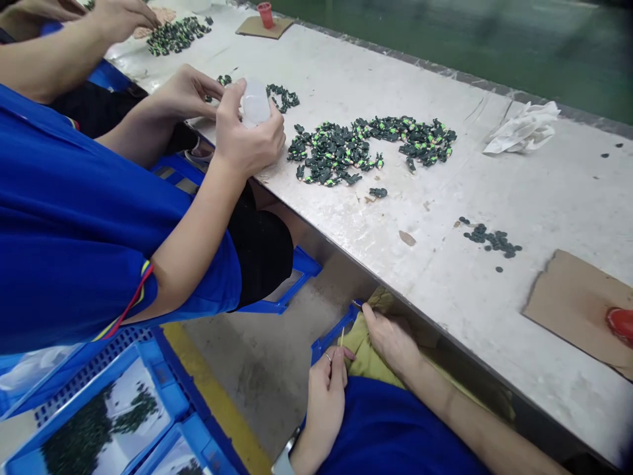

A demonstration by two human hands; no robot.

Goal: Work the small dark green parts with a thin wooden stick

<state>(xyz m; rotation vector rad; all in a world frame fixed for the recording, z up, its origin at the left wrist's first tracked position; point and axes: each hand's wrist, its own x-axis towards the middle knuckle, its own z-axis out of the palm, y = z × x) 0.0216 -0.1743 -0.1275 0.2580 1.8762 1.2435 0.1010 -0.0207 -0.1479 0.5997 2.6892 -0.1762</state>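
The worktop [445,277] keeps a pile of small green parts [366,148] within reach. Below its edge, over the lap, the left hand [326,389] has its fingers pinched together on a thin stick [342,338]; the right hand [390,336] rests loosely curled on yellow cloth [363,356].

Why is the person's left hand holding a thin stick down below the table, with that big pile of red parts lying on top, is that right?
One thing is off: the pile of parts on the table is dark green, not red. The head view shows it. The left hand does hold a thin stick below the table edge.
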